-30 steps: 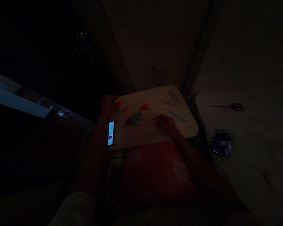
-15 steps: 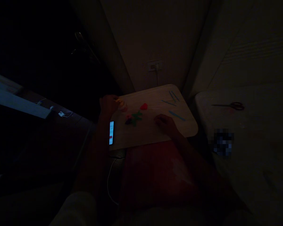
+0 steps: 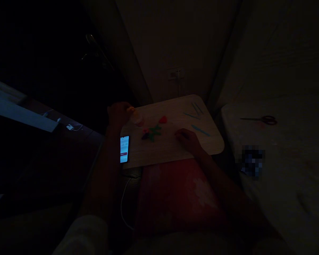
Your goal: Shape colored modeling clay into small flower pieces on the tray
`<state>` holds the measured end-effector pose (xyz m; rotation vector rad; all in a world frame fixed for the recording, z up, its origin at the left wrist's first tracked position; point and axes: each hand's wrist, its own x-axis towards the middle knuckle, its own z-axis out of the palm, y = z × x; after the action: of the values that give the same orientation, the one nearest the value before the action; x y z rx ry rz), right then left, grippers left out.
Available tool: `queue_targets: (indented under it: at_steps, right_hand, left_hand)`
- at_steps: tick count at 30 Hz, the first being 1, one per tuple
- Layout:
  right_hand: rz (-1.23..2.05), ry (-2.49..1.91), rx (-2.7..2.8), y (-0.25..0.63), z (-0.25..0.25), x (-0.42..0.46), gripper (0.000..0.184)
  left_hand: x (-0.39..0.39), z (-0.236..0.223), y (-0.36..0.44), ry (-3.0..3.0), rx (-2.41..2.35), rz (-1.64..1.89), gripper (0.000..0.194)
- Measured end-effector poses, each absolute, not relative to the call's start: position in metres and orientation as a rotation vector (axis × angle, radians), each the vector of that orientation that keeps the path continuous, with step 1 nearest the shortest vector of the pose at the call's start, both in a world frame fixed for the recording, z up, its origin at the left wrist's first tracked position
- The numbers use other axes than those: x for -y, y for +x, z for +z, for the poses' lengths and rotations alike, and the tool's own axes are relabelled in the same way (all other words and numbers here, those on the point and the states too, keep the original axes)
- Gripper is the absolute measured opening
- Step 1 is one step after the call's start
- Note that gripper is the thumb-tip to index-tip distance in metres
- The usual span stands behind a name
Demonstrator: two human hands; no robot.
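In the dim head view my left hand (image 3: 119,113) is closed on an orange lump (image 3: 130,109) that looks like modelling clay, at the table's far left corner. Just right of it stands a small clear tub (image 3: 138,119). My right hand (image 3: 185,137) rests on the table (image 3: 164,156) with its fingers curled; anything inside them is hidden. Between the hands lie a green leaf-like shape (image 3: 154,132), a red lump (image 3: 163,119), a pink bit (image 3: 145,131) and a dark purple lump (image 3: 145,136).
A lit phone (image 3: 124,149) lies at the table's left edge, partly behind my left forearm. Several blue sticks, among them a wider blue tool (image 3: 200,130), lie on the right. Scissors (image 3: 263,119) rest on the pale surface beyond. A white cable (image 3: 122,202) hangs below.
My left hand has drawn slightly left and up with the orange lump, away from the tub's top. More of the phone screen shows. My right hand has stayed nearly still.
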<state>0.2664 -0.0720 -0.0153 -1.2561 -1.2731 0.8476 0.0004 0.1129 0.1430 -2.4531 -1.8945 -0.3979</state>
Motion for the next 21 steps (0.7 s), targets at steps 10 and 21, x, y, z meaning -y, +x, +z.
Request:
queue_targets:
  at_steps: [10, 21]
  right_hand:
    - [0.832, -1.265, 1.275, 0.266, -0.018, 0.071, 0.023]
    - [0.833, -1.260, 1.285, 0.266, -0.014, 0.071, 0.023]
  left_hand:
    - [-0.098, 0.150, 0.006, -2.404, 1.855, -0.529, 0.028]
    - [-0.095, 0.142, 0.000, -2.381, 1.925, -0.505, 0.027]
